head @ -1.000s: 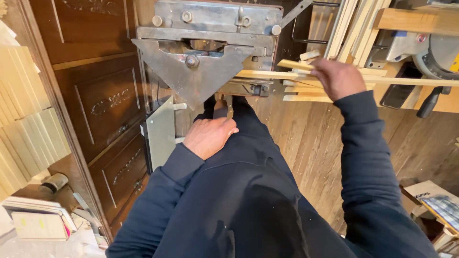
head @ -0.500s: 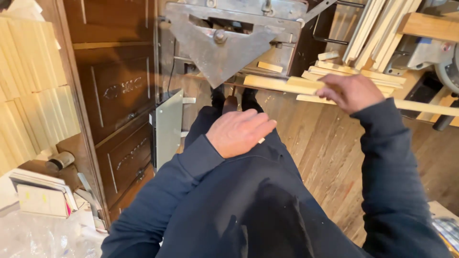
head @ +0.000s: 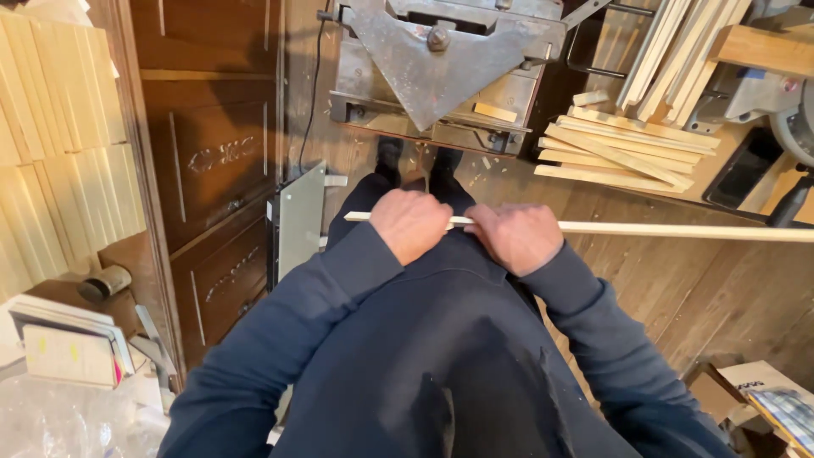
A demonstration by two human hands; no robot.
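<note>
Wooden strip [head: 661,229], long, thin and pale, lies level across the person's front, running from just left of the left hand out past the right edge of the view. Beyond it stands a grey metal machine [head: 441,68] with a triangular plate pointing down, offcuts lying on its base. Left of that is a dark wooden cabinet [head: 212,161] with panelled drawers. To the right, a pile of pale wooden slats [head: 619,153] rests on the counter [head: 721,182]. Left hand [head: 411,222] is clenched over the strip near its left end, fingers [head: 398,203] curled down over it. Right hand [head: 517,237] grips the same strip just beside it, knuckles up.
</note>
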